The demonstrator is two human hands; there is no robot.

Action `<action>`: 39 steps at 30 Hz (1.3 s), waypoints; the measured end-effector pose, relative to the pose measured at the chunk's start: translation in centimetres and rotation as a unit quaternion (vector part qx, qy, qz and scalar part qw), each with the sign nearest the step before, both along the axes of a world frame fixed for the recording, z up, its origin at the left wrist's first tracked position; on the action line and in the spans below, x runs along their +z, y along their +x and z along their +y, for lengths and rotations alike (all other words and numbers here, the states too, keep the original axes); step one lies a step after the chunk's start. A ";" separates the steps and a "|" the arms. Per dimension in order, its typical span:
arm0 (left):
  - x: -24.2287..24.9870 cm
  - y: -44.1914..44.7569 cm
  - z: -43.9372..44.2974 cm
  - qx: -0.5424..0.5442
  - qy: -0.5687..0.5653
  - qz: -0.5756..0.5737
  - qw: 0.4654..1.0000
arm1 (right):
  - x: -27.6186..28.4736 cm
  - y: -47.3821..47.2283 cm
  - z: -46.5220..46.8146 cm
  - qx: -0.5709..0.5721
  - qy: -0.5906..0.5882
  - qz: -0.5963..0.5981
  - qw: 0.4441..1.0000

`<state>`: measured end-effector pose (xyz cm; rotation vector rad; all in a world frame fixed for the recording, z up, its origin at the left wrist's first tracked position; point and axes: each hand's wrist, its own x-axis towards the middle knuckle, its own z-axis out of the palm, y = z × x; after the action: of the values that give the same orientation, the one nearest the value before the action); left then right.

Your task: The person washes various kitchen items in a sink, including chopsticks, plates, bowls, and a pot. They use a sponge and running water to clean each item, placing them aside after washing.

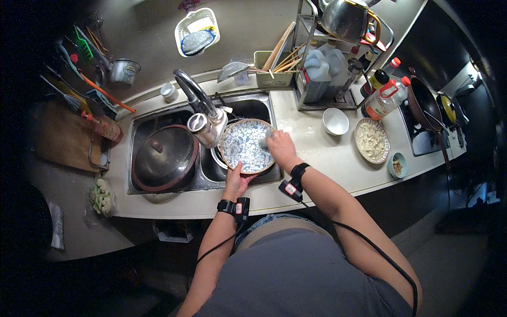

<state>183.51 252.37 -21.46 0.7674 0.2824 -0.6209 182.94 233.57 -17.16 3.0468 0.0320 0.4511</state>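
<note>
A round plate with a blue floral pattern (245,146) is tilted up over the right basin of a metal double sink (214,175). My left hand (237,183) grips its near rim, thumb on the face and fingers underneath. My right hand (282,147) is at the plate's right side and holds a grey scrubber (264,143) against its face; the fingers partly cover the scrubber. Below the plate, part of a white-rimmed vessel (217,158) shows in the basin. The chrome faucet (198,93) with a cylindrical filter (201,127) stands just left of the plate.
A large lidded pot (165,158) fills the left basin. On the right counter are a white bowl (335,121), a dish of pale food pieces (371,140) and a small bowl (397,165). Behind them stand a metal rack (307,104) and bottles (382,101). Cauliflower (101,198) lies far left.
</note>
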 end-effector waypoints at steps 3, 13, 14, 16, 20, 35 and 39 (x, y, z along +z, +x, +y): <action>-0.8 -0.3 -0.6 0.027 -0.008 -0.032 0.999 | -1.0 -1.5 3.9 0.025 0.123 0.100 0.987; -3.2 0.7 4.9 0.000 0.047 -0.056 0.997 | -1.9 0.1 -0.4 0.026 0.175 -0.021 0.984; -3.4 0.6 5.1 0.006 0.051 -0.065 0.997 | -1.3 0.5 -1.6 -0.014 0.275 -0.078 0.958; -3.9 1.1 4.8 0.021 0.051 0.022 0.998 | -0.8 0.3 -3.0 -0.067 0.453 -0.120 0.881; -5.0 2.5 3.2 0.020 0.038 0.093 0.995 | -2.2 -1.7 -0.6 -0.052 0.696 -0.032 0.716; -0.8 2.3 5.4 -0.362 0.305 -0.039 0.880 | -2.6 2.3 0.1 0.116 0.947 0.195 0.226; 0.5 2.0 3.0 -0.197 0.250 -0.082 0.944 | -4.2 0.7 3.5 0.074 0.962 0.261 0.025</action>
<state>185.51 255.32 -20.93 1.3800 0.1298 -0.8690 183.67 237.07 -21.34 -0.1850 0.1195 0.4897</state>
